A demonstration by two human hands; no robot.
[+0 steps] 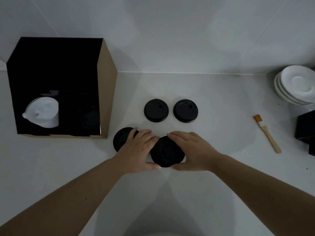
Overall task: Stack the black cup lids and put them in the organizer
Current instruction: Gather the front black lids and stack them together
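Black lid (166, 153) sits on the white counter (213, 176), clasped at its rim from both sides: left hand (137, 149) and right hand (190, 149) curl around it, thumbs near, fingers far. Another lid (120, 138) peeks out beneath the left hand's fingers. Two more lids (156, 110) (185, 111) lie side by side behind. Organizer (59, 89) stands far left, white lids (42, 113) inside

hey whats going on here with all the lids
A person is gathering black cup lids on a white counter. Both hands, left hand and right hand, cup one lid between them. Another lid lies partly under the left hand, and two more sit apart further back. The cardboard organizer stands to the left, with white lids in one compartment.
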